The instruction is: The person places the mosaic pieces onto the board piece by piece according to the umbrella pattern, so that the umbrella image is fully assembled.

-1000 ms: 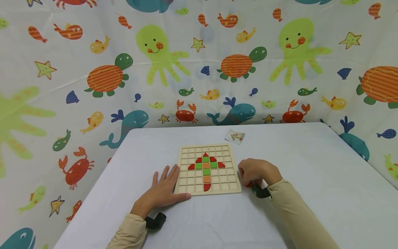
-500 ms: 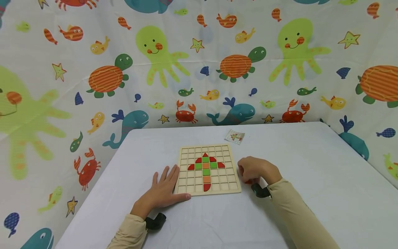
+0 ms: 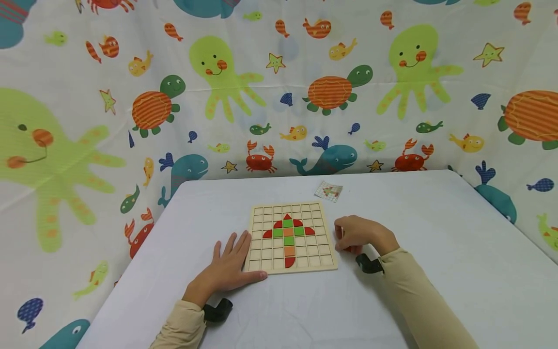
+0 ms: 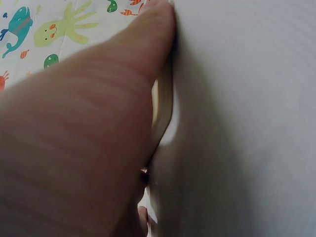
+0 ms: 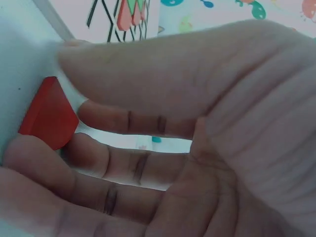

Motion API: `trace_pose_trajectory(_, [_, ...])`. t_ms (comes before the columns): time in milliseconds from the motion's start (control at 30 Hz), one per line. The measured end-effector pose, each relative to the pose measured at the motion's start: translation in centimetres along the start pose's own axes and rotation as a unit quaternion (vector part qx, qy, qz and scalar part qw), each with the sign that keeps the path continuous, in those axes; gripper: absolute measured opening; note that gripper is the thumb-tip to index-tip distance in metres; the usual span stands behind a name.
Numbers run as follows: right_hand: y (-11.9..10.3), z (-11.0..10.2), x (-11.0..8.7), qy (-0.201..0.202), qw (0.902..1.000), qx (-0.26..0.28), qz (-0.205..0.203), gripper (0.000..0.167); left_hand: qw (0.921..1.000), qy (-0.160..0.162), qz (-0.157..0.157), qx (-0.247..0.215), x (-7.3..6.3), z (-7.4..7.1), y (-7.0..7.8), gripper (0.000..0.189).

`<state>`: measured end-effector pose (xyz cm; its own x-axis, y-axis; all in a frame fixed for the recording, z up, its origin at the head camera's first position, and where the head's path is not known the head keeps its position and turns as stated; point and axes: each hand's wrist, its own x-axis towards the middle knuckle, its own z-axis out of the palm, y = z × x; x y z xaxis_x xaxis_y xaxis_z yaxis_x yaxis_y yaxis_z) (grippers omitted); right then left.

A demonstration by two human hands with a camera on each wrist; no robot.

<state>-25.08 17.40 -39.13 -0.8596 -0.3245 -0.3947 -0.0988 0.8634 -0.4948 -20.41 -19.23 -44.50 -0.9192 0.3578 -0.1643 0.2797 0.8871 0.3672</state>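
Observation:
A square wooden grid board [image 3: 257, 252] lies on the table with red, green and orange tiles set in an arrow-like shape. My left hand [image 3: 229, 267] rests flat at its lower left corner, thumb along the front edge and fingers spread along the left side. In the left wrist view the thumb [image 4: 133, 54] covers most of the board's edge [image 4: 165, 98]. Beside the board's right edge, my right hand [image 3: 359, 233] is bent down with curled fingers. A red rounded tile [image 5: 52, 116] sits at those fingertips in the right wrist view, the thumb apart from it.
Behind the board lies a small picture card [image 3: 329, 191] showing a similar coloured pattern on a grid. A white cloth covers the table [image 3: 418, 208]. A sea-animal curtain [image 3: 279, 43] hangs along the back and both sides.
My right hand has shifted slightly away from me beside the board, its thumb and fingers spreading a little. The left hand and board stay put. The curtain at the left has shifted.

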Motion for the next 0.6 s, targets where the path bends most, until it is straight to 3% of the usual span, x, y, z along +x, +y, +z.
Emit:
trace_pose_trajectory(233, [-0.1, 0.0, 0.0, -0.007, 1.0000, -0.004, -0.004, 0.020, 1.0000, 0.000, 0.000, -0.004, -0.2, -0.1, 0.1, 0.122])
trace_pose_trajectory(600, [0.7, 0.6, 1.2, 0.051, 0.9980, -0.002, -0.038, 0.016, 1.0000, -0.002, -0.002, -0.006, 0.0, -0.1, 0.2, 0.123])
